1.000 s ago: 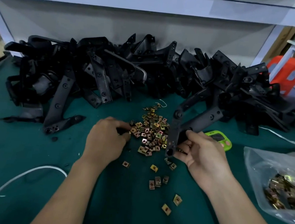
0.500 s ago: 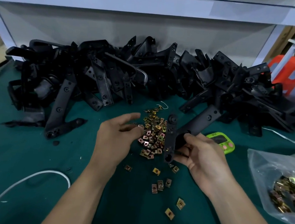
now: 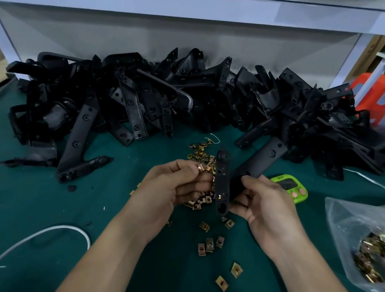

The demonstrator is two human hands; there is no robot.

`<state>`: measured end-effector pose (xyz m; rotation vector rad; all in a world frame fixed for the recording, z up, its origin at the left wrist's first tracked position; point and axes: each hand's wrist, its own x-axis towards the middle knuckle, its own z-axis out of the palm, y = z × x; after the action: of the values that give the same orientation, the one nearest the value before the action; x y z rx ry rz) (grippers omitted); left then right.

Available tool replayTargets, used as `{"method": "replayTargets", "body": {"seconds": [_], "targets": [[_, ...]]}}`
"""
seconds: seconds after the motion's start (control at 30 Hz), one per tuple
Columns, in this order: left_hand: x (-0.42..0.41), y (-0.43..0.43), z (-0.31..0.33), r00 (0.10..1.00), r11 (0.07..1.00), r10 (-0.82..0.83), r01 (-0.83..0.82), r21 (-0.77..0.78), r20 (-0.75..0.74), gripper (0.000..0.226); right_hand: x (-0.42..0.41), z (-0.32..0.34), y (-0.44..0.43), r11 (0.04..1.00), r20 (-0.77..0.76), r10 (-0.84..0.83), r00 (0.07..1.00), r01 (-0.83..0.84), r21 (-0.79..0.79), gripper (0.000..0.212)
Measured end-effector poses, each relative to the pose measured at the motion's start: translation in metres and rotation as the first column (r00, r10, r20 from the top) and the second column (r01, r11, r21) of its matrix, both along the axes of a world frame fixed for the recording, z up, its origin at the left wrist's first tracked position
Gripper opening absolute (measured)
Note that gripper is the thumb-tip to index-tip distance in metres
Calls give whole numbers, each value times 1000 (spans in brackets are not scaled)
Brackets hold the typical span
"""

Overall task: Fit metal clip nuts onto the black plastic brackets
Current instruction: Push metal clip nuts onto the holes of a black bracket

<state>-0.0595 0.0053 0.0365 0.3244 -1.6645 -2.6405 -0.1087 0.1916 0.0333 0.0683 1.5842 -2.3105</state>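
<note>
With our right hand (image 3: 268, 209) gripping the black plastic bracket (image 3: 222, 178) above the loose clip nuts (image 3: 200, 152) and our left hand (image 3: 167, 191) pinching one clip nut (image 3: 200, 168) just beside its arm, we should square the nut's mouth to the edge and push straight on.

A small assembly workshop: a green-matted bench (image 3: 13, 197) under a white shelf (image 3: 155, 0) carries a heap of black plastic brackets (image 3: 192, 97), loose clip nuts (image 3: 209, 243), a bagful (image 3: 367, 242) more and a green timer (image 3: 290, 188).
</note>
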Motion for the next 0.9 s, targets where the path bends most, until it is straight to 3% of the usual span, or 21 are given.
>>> {"method": "replayTargets", "body": {"seconds": [0.1, 0.23, 0.3, 0.33, 0.37, 0.4, 0.43, 0.47, 0.53, 0.57, 0.67, 0.9], "targets": [[1, -4, -1, 998, 996, 37, -42, -81, -55, 9, -3, -4, 4, 980, -92, -53, 994, 69, 188, 13], [1, -10, -2, 980, 976, 125, -150, -160, -153, 17, -2, -6, 10, 799, -275, 48, 960, 128, 587, 9], [0, -10, -3, 978, 971, 121, -152, -183, -169, 22, 3, -7, 7, 626, -359, 137, 923, 200, 754, 7], [0, -9, -3, 979, 967, 114, -148, -206, -170, 20, 6, -7, 6, 473, -422, 162, 892, 305, 827, 12], [1, -8, -3, 979, 961, 109, -148, -234, -170, 19, 9, -6, 4, 314, -501, 173, 848, 434, 844, 17], [1, -6, -2, 979, 952, 105, -150, -268, -173, 19, 12, -1, 3, 245, -599, 167, 783, 555, 795, 20], [1, -5, -1, 979, 941, 97, -148, -304, -178, 21, 14, 3, 3, 292, -681, 162, 714, 624, 724, 18], [1, -3, 0, 979, 931, 82, -141, -337, -185, 25, 15, 5, 3, 425, -719, 154, 678, 612, 667, 13], [2, -1, 2, 979, 922, 31, -105, -372, -199, 33, 18, 6, 1, 713, -637, 169, 752, 353, 606, 12], [3, -1, 3, 979, 923, -2, -76, -377, -202, 34, 19, 6, -1, 782, -559, 216, 801, 201, 590, 14], [4, 1, 4, 976, 909, -65, -27, -416, -205, 33, 20, 2, -4, 813, -460, 273, 845, 53, 581, 13], [5, 3, 2, 972, 915, -44, -54, -400, -232, 23, 18, 6, -4, 939, -348, 212, 913, -91, 333, 13]]}}
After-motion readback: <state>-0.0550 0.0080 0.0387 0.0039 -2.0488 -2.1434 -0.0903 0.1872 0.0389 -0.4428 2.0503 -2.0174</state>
